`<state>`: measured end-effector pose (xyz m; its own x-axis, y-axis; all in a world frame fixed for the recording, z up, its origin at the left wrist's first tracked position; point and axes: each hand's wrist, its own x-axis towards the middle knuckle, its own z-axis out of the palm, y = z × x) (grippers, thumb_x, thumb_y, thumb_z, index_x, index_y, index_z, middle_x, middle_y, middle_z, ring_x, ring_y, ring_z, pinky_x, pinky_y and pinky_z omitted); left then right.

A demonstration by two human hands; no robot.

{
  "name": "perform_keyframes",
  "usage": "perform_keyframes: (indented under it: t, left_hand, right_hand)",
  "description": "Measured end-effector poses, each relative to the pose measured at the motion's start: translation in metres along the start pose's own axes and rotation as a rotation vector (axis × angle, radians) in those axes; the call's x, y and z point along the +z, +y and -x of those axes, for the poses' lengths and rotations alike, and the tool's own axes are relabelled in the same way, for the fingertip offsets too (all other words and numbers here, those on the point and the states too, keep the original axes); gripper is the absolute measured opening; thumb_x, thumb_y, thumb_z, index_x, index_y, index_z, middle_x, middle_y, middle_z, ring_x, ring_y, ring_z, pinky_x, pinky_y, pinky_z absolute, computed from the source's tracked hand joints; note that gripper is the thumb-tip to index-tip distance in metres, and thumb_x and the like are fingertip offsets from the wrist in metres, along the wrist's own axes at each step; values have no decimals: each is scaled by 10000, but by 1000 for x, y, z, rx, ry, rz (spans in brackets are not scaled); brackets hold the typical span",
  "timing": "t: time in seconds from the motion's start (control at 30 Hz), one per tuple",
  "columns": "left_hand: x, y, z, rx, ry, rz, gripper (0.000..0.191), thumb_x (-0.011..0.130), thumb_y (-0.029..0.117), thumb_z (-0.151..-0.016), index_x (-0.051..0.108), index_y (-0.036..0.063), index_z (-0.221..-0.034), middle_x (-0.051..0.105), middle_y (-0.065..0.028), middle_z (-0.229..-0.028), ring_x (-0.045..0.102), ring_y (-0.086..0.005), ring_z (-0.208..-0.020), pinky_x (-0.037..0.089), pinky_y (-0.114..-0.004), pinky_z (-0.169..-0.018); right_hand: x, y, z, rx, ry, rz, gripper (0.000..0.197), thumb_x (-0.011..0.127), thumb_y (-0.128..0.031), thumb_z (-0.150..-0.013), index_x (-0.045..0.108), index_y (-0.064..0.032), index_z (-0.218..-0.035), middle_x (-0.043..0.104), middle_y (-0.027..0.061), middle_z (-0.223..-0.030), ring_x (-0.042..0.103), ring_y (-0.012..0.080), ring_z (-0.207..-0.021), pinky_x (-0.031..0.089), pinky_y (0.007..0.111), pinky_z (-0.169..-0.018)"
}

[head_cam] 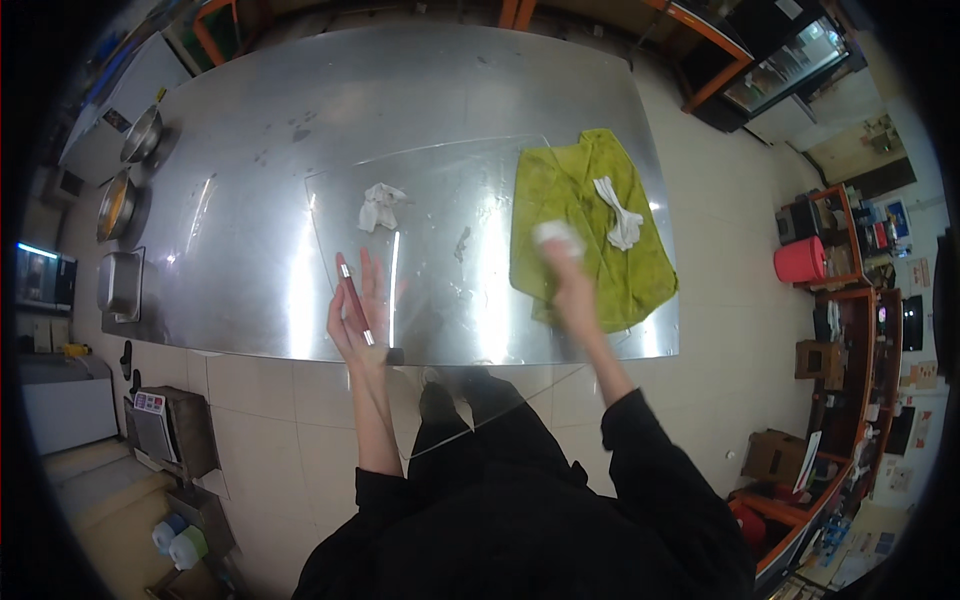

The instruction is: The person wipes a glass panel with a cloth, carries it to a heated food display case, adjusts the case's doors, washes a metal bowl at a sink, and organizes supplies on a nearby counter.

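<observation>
A clear panel, glass or plastic, extends from above the steel table past its near edge. Along the panel's left side is a reddish-brown handle with silver ends. My left hand holds the panel beside this handle, with some fingers seen through it. My right hand, blurred, grips a crumpled white wipe over the green cloth. How closely the wipe touches the panel is unclear. One white wipe lies over the cloth's right part, another crumpled one further left.
Two metal bowls and a steel pan stand along the table's left end. A scale is on the lower left. Orange-framed shelves and a red bin stand at the right.
</observation>
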<state>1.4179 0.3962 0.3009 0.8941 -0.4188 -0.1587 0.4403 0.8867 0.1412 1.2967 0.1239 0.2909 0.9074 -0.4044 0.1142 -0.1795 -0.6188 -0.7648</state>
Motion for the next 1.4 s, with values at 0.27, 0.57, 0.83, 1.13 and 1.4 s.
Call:
perform_keyframes:
  t: [0.27, 0.57, 0.83, 1.13, 1.4]
  left_hand:
    - [-5, 1, -4, 46, 32, -82, 548, 479, 253, -856, 273, 191, -1360, 235, -55, -1422, 245, -262, -1290, 147, -567, -1043]
    - [-1, -6, -10, -35, 119, 108, 585, 460, 224, -862, 217, 23, -1354, 236, -125, -1412, 230, -259, -1303, 205, -512, -1042]
    - [-5, 0, -11, 5, 166, -26, 541, 498, 247, -839, 327, -68, -1244, 380, -175, -1291, 310, -271, -1262, 247, -517, -1029]
    - [-13, -1, -8, -14, 167, -115, 673, 508, 264, -798, 231, -74, -1310, 309, -182, -1341, 286, -283, -1267, 183, -463, -1063]
    - [5, 2, -16, -16, 52, -152, 736, 503, 216, -767, 143, -74, -1341, 191, -208, -1406, 210, -287, -1312, 204, -459, -1062]
  right_hand:
    - [121, -130, 11, -511, -422, -142, 569, 435, 79, -701, 428, -22, -1261, 377, 159, -1338, 293, 269, -1286, 177, 376, -1073]
    - [81, -50, -118, -33, -100, -123, 492, 357, 40, -766, 479, -105, -1220, 467, 151, -1252, 450, 285, -1155, 361, 370, -957]
    - [123, -68, -175, -412, -169, -220, 541, 386, 118, -717, 476, -64, -1219, 445, 156, -1281, 385, 288, -1224, 267, 367, -1042]
    - [187, -138, -152, -855, -517, -212, 663, 433, 160, -611, 467, -64, -1234, 409, 119, -1319, 337, 272, -1254, 249, 360, -1059]
    - [178, -133, -158, -788, -461, -224, 547, 389, 129, -714, 485, -75, -1212, 417, 129, -1313, 365, 266, -1236, 280, 359, -1039]
